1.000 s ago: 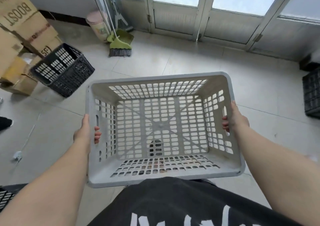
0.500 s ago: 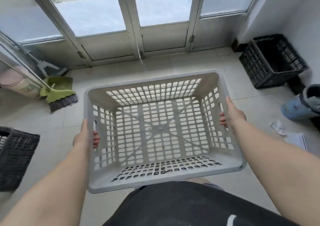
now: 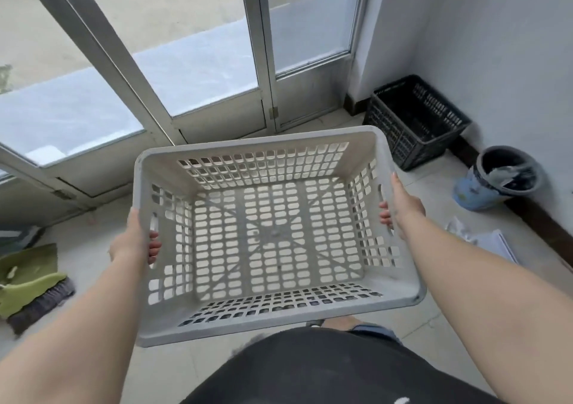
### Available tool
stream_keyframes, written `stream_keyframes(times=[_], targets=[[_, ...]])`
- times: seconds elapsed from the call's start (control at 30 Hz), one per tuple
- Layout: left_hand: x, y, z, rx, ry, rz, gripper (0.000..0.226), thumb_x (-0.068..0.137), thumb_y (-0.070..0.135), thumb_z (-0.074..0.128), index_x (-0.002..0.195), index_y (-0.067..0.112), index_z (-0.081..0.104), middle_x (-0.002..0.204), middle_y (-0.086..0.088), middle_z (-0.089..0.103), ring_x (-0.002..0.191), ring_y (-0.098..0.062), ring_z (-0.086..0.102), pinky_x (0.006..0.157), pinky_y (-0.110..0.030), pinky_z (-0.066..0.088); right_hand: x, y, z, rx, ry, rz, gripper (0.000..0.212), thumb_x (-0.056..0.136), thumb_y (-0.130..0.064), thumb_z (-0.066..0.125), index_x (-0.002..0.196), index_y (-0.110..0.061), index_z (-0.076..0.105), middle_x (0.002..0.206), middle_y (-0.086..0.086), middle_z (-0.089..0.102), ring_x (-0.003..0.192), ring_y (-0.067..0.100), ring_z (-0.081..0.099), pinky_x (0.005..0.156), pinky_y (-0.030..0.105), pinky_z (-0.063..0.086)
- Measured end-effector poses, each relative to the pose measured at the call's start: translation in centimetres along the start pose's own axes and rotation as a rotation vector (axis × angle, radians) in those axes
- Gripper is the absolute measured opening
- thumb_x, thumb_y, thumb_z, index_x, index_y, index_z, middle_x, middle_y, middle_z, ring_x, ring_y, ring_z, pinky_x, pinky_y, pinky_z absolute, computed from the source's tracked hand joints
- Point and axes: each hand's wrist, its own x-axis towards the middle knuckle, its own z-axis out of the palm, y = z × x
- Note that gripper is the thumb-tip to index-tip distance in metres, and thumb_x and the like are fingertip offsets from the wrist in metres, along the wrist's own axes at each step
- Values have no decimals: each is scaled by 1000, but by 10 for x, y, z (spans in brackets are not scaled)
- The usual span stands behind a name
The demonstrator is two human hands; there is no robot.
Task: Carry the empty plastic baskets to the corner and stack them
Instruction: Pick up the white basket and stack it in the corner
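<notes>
- Carrying the grey basket (image 3: 273, 236) at waist height, the person holds it out in front of the body, mouth up and empty, well above the floor (image 3: 440, 192).
- The left hand (image 3: 131, 242) clenches the left side wall, thumb along the outside of the rim and fingertips (image 3: 154, 246) poking in through the handle slot.
- The right hand (image 3: 403, 205) grasps the opposite wall the same way, its fingertips (image 3: 384, 216) showing inside the slot on that side.
- The basket looks light for its size: thin moulded plastic, walls and base pierced all over with holes, nothing inside to shift.
- It seems stiff enough to keep its shape between two hands, though long thin walls like these may flex if squeezed hard.
- The handle slots at the middle of the short walls are the sensible place to hold; they keep the load balanced and stop smooth plastic slipping.
- A black basket (image 3: 415, 121) sits on the floor in the corner, against the wall and near the glass doors (image 3: 198, 62); I judge that it is the stacking target.
- A bucket (image 3: 496, 180) stands just beside it along the wall, so the lowering path wants a little care.
- Nesting should be easy if the grey basket goes down level and squarely lined up, since tapered walls tend to jam when tilted.
</notes>
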Motion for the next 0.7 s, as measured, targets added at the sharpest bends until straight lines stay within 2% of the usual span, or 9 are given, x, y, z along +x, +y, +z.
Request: stream_keyframes(times=[0.17,0.27,0.37,0.53,0.7], targets=[[10,60,78,45,-42,51,52,80,56,47,68,6,51,58,-12,48,48,-22,34,49,-27,29,54,-45,-17,74,66,37,73,81,-76,42,69,-5,58,54,6,56,47,20,51,54,27,41],[16,91,124,64,-79,46,56,79,59,44,67,5,52,50,-13,49,45,-23,34,47,-26,28,83,-67,-28,111,102,63,70,82,-74,43,69,-6,56,52,5,53,44,18,47,52,27,39],[29,123,173,100,-125,32,59,77,62,45,69,4,53,58,-15,51,45,-24,36,47,-27,29,114,-88,-37,128,134,106,70,81,-74,43,68,-7,56,52,5,52,43,18,46,51,26,38],[58,172,262,162,-192,81,48,76,53,53,68,5,55,58,-13,54,46,-23,38,48,-26,30,172,-120,-41,168,230,169,70,80,-74,43,67,-7,56,49,5,52,42,19,46,52,27,38],[91,235,352,226,-281,104,45,78,50,53,68,6,56,37,-5,53,46,-21,37,47,-28,31,224,-162,-34,247,317,252,71,79,-76,44,69,-7,56,50,5,51,42,18,45,52,26,36]])
